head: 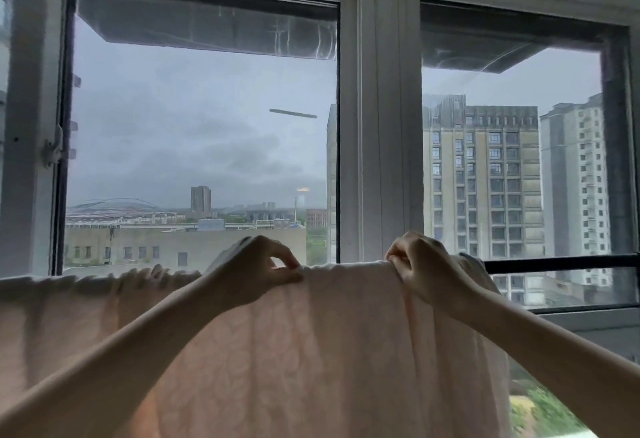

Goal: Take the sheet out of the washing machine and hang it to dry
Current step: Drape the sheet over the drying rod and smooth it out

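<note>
Sheet point(311, 351): one, pale pink with a faint leaf-like woven pattern; it is draped over a horizontal support at its top edge and hangs down in front of the windows, filling the lower part of the view.
Sheet top edge: smooth between the two hands; gathered into small ruffles to the left of the left hand, blurred there.
Rail point(561, 263): one dark horizontal bar, seen bare to the right of the sheet; the part under the cloth is hidden, so whether the sheet rests on this same bar cannot be told for certain.
Hands: two, both bare, both raised to the sheet's top edge, well apart from each other.
Left hand point(258, 266): a fold of the top edge is pinched between thumb and forefinger; the other fingers are curled above it.
Right hand point(420, 264): fingers are curled over the top edge and the cloth is gripped near its right end.
Forearms: two, bare, reaching up from the lower corners of the view.
Windows point(377, 126): two glazed panes in white frames, separated by one wide upright.
Handle point(52, 150): one white latch on the left frame.
Outside: grey overcast sky, tall apartment blocks on the right, low buildings and a domed roof on the left.
</note>
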